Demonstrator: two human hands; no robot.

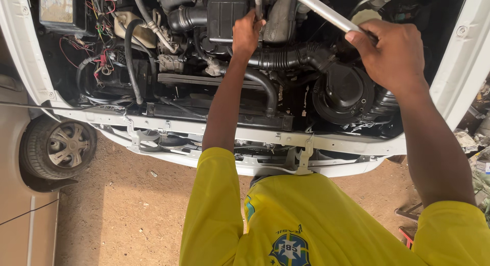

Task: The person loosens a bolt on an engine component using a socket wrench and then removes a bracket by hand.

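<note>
Gripping: the right hand (395, 54) is clamped around the end of a long silver bar (319, 10), which runs up and away from that grip toward the left hand.
Left hand (247, 34): closed on an upright metal shaft (258, 5) where the bar meets it, deep in the engine bay.
Just under the left grip: a black ribbed hose (286, 57).
Below the right grip: a round black housing (344, 92).
Further out: a white car front frame (214, 129), a wheel (60, 146) and dirt ground (132, 215).
</note>
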